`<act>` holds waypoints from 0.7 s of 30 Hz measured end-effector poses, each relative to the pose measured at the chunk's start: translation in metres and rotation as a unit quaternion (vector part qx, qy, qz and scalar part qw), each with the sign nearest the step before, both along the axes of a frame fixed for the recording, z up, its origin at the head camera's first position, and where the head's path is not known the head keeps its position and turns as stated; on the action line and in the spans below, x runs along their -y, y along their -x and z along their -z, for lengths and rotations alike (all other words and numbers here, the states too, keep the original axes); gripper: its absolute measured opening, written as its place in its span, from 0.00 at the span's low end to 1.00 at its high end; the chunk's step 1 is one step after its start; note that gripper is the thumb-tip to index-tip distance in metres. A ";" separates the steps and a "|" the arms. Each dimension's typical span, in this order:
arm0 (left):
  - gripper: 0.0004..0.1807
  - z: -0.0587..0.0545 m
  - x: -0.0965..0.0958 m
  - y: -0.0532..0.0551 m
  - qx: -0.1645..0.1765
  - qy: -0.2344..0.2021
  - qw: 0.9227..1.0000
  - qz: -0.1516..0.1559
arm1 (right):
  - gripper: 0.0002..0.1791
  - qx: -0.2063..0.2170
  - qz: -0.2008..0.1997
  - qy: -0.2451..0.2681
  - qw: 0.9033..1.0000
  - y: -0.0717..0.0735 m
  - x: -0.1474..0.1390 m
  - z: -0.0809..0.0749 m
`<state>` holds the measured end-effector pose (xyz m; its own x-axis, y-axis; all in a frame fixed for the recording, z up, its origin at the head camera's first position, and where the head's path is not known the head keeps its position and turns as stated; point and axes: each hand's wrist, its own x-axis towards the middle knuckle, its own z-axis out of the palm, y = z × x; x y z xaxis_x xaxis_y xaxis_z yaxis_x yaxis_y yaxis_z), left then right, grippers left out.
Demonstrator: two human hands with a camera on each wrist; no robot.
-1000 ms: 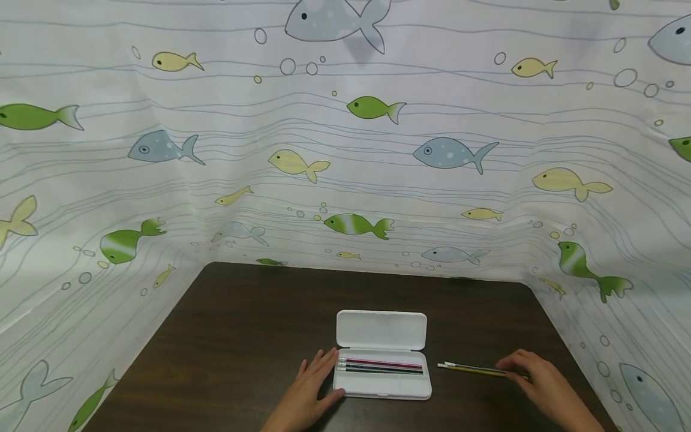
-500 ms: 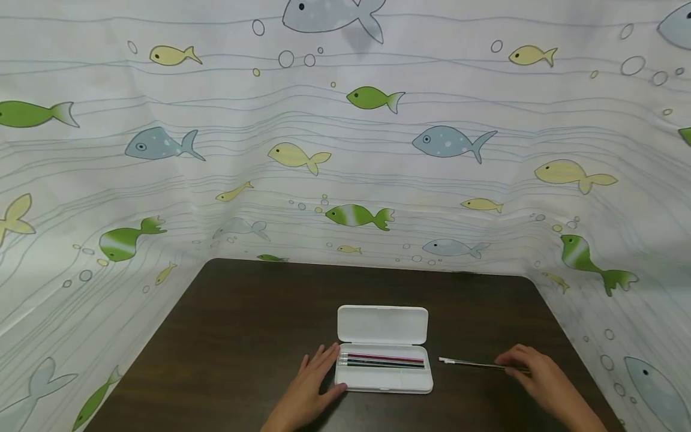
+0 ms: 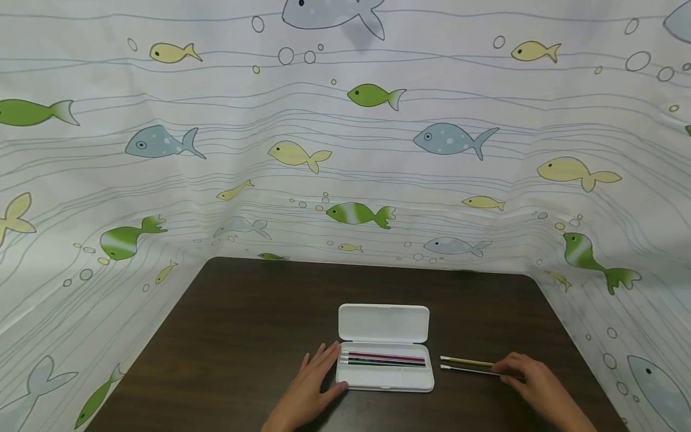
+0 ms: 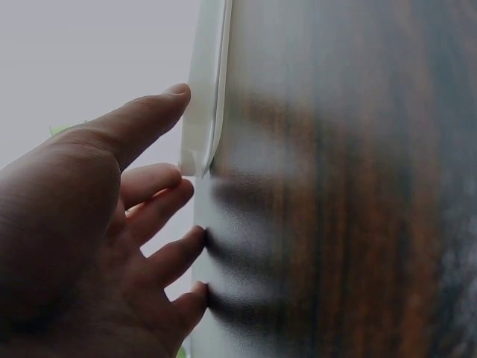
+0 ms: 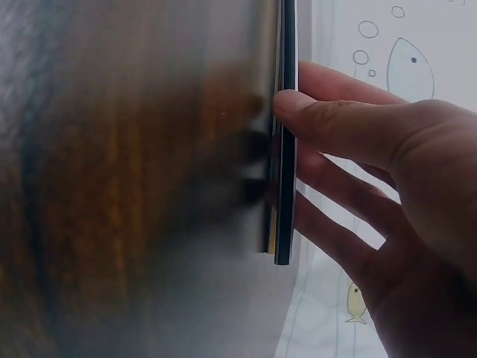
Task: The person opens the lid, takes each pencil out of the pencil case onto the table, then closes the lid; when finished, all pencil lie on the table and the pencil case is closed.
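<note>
A white pencil case lies on the table with its lid folded back. Inside are red and dark pencils, side by side in the rear part. My left hand rests at the case's left end, fingers extended; in the left wrist view its thumb touches the case's side. To the right of the case, my right hand pinches a yellow pencil and a dark pencil, white ends pointing at the case. In the right wrist view the thumb lies across the dark pencil.
The dark wood-grain table has rounded far corners. A white curtain with printed fish surrounds it at the back and on both sides.
The two pencils in my right hand have swapped order: the yellow one was nearer me, then hidden, and is now behind the dark one. My left hand stays at the case.
</note>
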<state>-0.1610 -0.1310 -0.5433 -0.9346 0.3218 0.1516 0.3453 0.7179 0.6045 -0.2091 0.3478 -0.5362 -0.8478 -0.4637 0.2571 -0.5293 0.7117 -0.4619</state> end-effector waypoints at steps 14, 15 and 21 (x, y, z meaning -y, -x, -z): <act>0.40 0.001 0.000 -0.001 -0.010 -0.003 1.000 -0.001 | 0.17 -0.015 0.023 -0.015 1.000 -0.001 -0.001 0.006; 0.40 0.001 0.000 -0.001 -0.010 -0.003 1.000 -0.001 | 0.17 -0.015 0.021 -0.015 1.000 -0.001 -0.001 0.005; 0.40 0.001 -0.001 -0.001 -0.009 -0.002 1.000 -0.002 | 0.17 -0.020 0.020 -0.026 0.999 -0.001 0.000 0.004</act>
<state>-0.1598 -0.1303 -0.5441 -0.9331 0.3164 0.1708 0.3531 0.7167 0.6014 -0.2082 0.3477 -0.5404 -0.8555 -0.4430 0.2681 -0.5172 0.7552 -0.4026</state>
